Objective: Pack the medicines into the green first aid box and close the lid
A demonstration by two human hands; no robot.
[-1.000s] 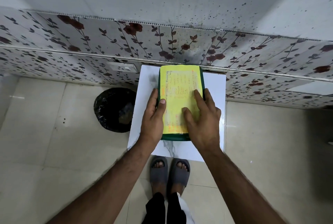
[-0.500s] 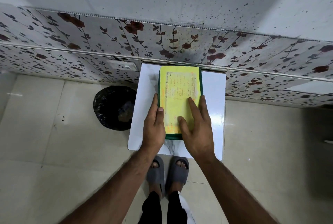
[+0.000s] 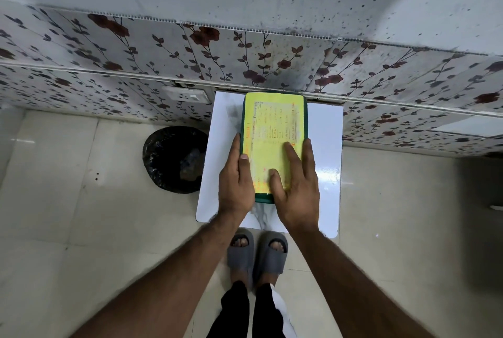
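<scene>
On one white table (image 3: pixel 324 147), two hands — left hand (image 3: pixel 235 185), right hand (image 3: pixel 298 190) — press flat on one closed green first aid box (image 3: pixel 275 130).

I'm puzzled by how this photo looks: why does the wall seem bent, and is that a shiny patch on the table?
Head view: the wide lens bows the wall trim into curves; glare sits on the white table right of the right hand; the print on the box label is too soft to read; corners blur.
</scene>
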